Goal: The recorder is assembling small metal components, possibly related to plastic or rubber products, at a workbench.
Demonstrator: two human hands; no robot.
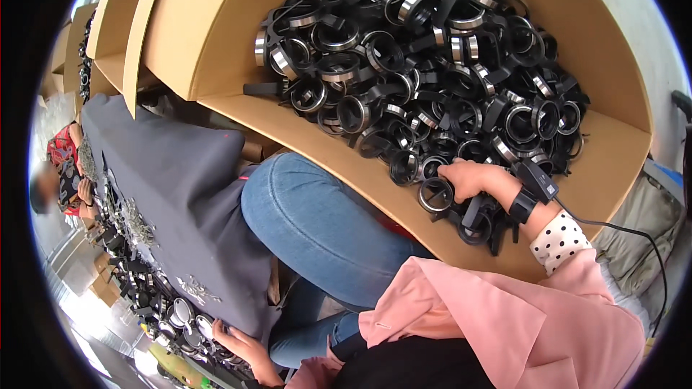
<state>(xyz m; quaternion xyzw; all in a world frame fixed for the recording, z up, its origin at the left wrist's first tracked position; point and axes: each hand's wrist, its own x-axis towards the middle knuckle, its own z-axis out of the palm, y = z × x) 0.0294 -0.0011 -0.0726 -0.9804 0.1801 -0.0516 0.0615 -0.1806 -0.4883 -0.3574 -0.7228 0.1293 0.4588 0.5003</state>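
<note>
My right hand (472,179) reaches into a large cardboard box (422,227) on the right. Its fingers are closed on the edge of a black ring part (435,195) at the near side of a heap. Many similar black plastic rings with silver metal bands (353,113) fill the box, lying at all angles, some with straight black arms. My left hand (241,346) is low on the left, beside a pile of silver-faced round parts (184,310). Its fingers stretch out toward a round part (205,326), and their tips are partly hidden.
A dark grey cloth (173,173) lies between the box and the left-hand pile, with small metal pieces (137,225) on it. More cardboard boxes (115,21) stand at the upper left. Another person (66,166) is at the far left. A cable (641,234) runs from my right wrist.
</note>
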